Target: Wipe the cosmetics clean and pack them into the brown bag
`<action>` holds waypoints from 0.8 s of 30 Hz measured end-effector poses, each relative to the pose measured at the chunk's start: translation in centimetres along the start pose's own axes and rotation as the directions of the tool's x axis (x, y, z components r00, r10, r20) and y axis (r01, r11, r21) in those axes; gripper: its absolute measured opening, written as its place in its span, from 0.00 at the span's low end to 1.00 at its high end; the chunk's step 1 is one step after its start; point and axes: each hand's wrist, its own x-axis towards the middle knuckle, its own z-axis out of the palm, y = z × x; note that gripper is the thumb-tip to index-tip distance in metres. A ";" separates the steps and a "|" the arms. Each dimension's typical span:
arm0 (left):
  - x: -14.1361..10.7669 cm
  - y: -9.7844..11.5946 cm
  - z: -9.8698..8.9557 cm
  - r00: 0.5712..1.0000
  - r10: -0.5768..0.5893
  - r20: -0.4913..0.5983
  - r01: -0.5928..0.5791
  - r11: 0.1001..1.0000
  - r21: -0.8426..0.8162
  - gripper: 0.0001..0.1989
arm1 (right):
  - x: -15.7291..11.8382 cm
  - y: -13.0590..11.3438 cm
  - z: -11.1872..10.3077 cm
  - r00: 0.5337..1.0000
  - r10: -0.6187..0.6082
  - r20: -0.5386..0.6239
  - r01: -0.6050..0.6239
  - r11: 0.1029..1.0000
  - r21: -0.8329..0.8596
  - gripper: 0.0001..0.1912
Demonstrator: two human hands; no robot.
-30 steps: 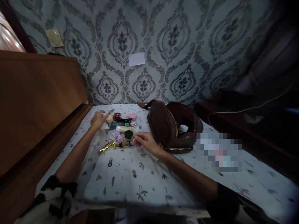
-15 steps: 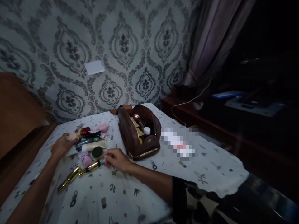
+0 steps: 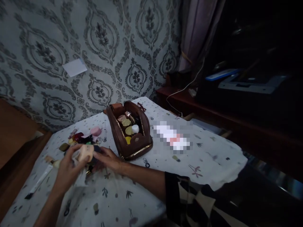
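Holding a peach-coloured container (image 3: 85,154), a person's left hand (image 3: 71,161) is wrapping its fingers and thumb around the sides, clamped on it above a patterned white cloth (image 3: 151,176). Taking the container as the centre of the clock, the right hand (image 3: 110,160) is coming in from three o'clock, its fingertips meeting a dark piece (image 3: 96,149) at the container's near end; whether they are gripping that piece or only touching it cannot be told in the dim light.

Small cosmetics are lying close together behind the hands: a dark red item (image 3: 77,136) is sitting at eleven o'clock, a black one (image 3: 87,138) at twelve and a pink one (image 3: 95,131) at one. At eight o'clock, a white stick with a dark tip (image 3: 40,181) is lying on the cloth.

A brown bag (image 3: 132,150) is standing open at two o'clock, near the right hand, its zip spread apart. Inside, a white cap (image 3: 135,128) is showing among round yellowish pieces (image 3: 126,122). Farther out, at three o'clock, a pixelated patch is hiding something on the cloth. Patterned wallpaper (image 3: 101,34) is filling the background, a white card (image 3: 75,67) hanging there at twelve o'clock.
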 end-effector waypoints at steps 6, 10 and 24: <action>-0.2 1.1 0.9 0.995 -0.003 0.098 0.011 0.997 -0.074 0.24 | 0.2 -0.1 -0.3 0.998 0.059 0.035 -0.066 0.962 0.264 0.38; 0.3 1.2 -0.4 0.996 -0.050 -0.074 0.043 0.996 -0.083 0.21 | 0.0 -0.4 0.0 0.997 0.062 -0.043 -0.048 0.957 0.285 0.34; -2.5 3.1 3.8 0.973 0.229 -0.013 -0.229 0.973 -0.041 0.17 | -0.2 0.3 0.1 0.985 -0.031 -0.171 0.039 0.998 0.043 0.37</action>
